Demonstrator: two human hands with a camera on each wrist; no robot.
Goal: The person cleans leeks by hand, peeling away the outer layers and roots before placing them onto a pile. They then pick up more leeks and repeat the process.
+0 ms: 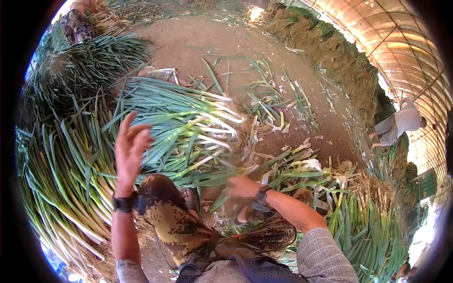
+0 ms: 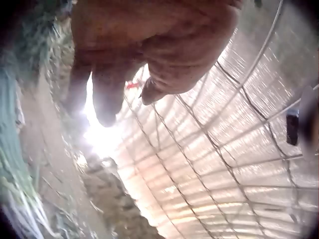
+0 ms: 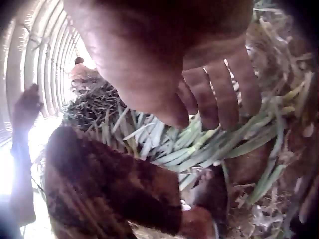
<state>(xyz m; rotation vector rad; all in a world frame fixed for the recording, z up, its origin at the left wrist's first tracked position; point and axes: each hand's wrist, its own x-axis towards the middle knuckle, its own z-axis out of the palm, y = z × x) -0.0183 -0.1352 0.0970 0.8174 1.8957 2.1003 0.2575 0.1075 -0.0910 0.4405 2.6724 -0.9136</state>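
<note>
My left hand (image 1: pixel 130 153) is raised over the left knee, its fingers spread and loosely bent around nothing. In the left wrist view its fingers (image 2: pixel 107 94) hang against the bright roof. Beyond it lies a pile of green onions (image 1: pixel 184 122) with pale stems pointing right. My right hand (image 1: pixel 242 187), blurred in the head view, is low between the knees, close over loose onion leaves. The right wrist view shows its fingers (image 3: pixel 219 97) side by side and nearly straight, with nothing seen in them; green leaves (image 3: pixel 199 144) lie beyond.
Untrimmed green onions (image 1: pixel 71 174) lie along my left side. Another rooted bunch (image 1: pixel 368 221) is at my right. Leaf scraps (image 1: pixel 283 106) litter the dirt floor (image 1: pixel 188 42). A person (image 1: pixel 401 122) is at the far right under the arched roof (image 1: pixel 401 33).
</note>
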